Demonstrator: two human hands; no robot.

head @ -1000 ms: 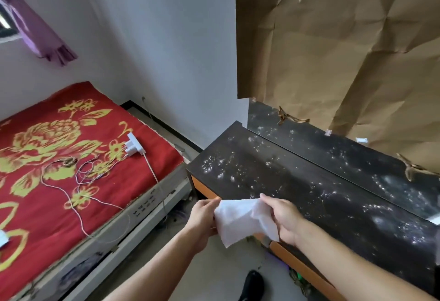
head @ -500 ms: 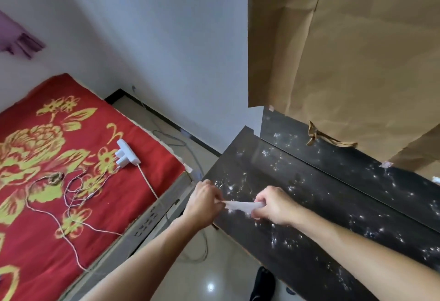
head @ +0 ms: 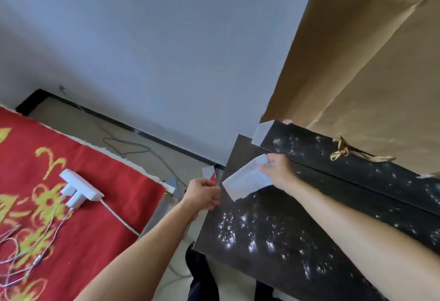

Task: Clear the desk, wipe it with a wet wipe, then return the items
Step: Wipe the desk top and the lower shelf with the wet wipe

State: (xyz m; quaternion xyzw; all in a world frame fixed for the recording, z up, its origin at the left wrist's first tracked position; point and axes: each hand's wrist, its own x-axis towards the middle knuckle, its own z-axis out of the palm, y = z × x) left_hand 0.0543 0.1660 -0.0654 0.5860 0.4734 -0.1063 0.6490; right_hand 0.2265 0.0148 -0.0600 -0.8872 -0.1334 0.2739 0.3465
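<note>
Here the right hand (head: 277,169) pinches one edge of the wet wipe (head: 247,180), fingers closed on its upper corner so that the sheet hangs spread above the near-left corner of the surface (head: 273,241); held this way, the wipe appears ready to be laid flat and drawn across the top. The left hand (head: 203,193) is curled nearly closed just beside the wipe's lower edge, apart from it; a small pale and red scrap shows at its fingertips, but whether it is held there cannot be told. The dark, glossy surface carries scattered bright speckles, possibly dust or reflected light, and no loose items are visible on the part in view, which suggests that clearing is done and wiping is about to begin. A raised dark ledge (head: 357,164) runs along the back, and crumpled brown paper (head: 369,74) covers the wall above it. To the left stands a bed (head: 83,217) with a red and gold cover, on which lie a white power strip (head: 78,187) and tangled thin cables (head: 28,248). A plain pale wall (head: 154,50) meets the tiled floor (head: 133,143) at a dark skirting.
</note>
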